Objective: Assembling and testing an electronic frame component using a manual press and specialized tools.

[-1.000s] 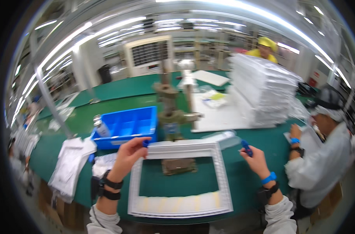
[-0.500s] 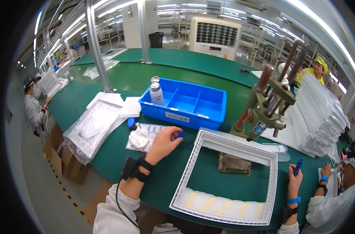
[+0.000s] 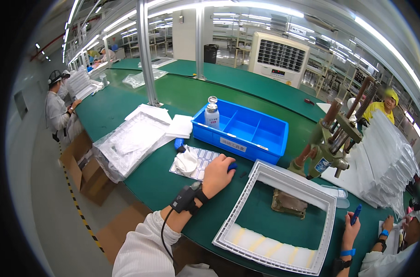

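My left hand (image 3: 218, 176) is closed, its fingertips around a small blue piece (image 3: 232, 166) whose kind I cannot make out, near the left of the light grey rectangular frame (image 3: 274, 264). A small dark bit (image 3: 243, 174) lies on the table beside it. To the right of the frame, my right hand (image 3: 349, 233) grips a blue marker pen (image 3: 356, 214), tip end upward or cap end, I cannot tell. White foam with yellow stripes (image 3: 270, 247) runs along the frame's near side. Through its opening shows a worn brown block (image 3: 289, 203).
Behind stands a blue divided tray (image 3: 240, 147) with a white bottle (image 3: 211, 116). A green hand press (image 3: 323, 143) rises past the frame. Left lie a white cloth (image 3: 186, 162), a label sheet (image 3: 207, 159) and a bagged white part (image 3: 136, 143). A co-worker's hand (image 3: 386, 226) is at far right.
The view has swung so the scene sits further right and lower. My left hand has turned more palm-down over the blue piece. My right hand still holds the marker pen.
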Motion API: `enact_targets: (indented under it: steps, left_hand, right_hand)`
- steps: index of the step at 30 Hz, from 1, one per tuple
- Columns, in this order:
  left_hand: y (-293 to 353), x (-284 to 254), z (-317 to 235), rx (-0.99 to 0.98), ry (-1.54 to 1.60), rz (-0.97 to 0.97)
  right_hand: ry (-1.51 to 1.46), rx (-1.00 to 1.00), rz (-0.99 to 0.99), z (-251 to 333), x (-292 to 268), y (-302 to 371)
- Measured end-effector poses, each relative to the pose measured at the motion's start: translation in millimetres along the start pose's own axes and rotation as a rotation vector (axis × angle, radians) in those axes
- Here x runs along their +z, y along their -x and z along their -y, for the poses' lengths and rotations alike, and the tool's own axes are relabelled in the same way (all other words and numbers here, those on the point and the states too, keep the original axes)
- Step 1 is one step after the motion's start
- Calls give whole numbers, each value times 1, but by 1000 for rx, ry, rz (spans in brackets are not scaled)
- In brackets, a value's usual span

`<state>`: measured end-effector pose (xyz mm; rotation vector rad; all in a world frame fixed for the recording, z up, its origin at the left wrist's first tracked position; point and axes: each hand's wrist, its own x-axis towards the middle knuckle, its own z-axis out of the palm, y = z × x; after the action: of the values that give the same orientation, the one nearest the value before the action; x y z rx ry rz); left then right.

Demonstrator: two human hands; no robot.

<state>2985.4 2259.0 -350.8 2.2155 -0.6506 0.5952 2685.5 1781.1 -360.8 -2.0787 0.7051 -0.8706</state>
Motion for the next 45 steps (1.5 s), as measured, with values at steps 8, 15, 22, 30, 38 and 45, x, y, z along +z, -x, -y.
enact_targets:
  steps: [8,15,22,30,38,45]
  left_hand:
    - [-40,-43,-90,50,611,-66]
    - [-38,-61,-205,182,881,874]
    - [-23,-37,-221,139,879,823]
    - [-36,-37,-187,263,707,699]
    - [-34,-45,-185,320,687,625]
    - [-29,-42,-189,398,699,557]
  right_hand:
    - [-380,-90,-102,103,-19,19]
    - [-695,34,632,227,16,33]
    - [-577,-37,683,247,47,40]
    - [-229,-153,658,243,29,17]
    - [65,-392,756,255,26,25]
    - [162,-524,767,276,21,35]
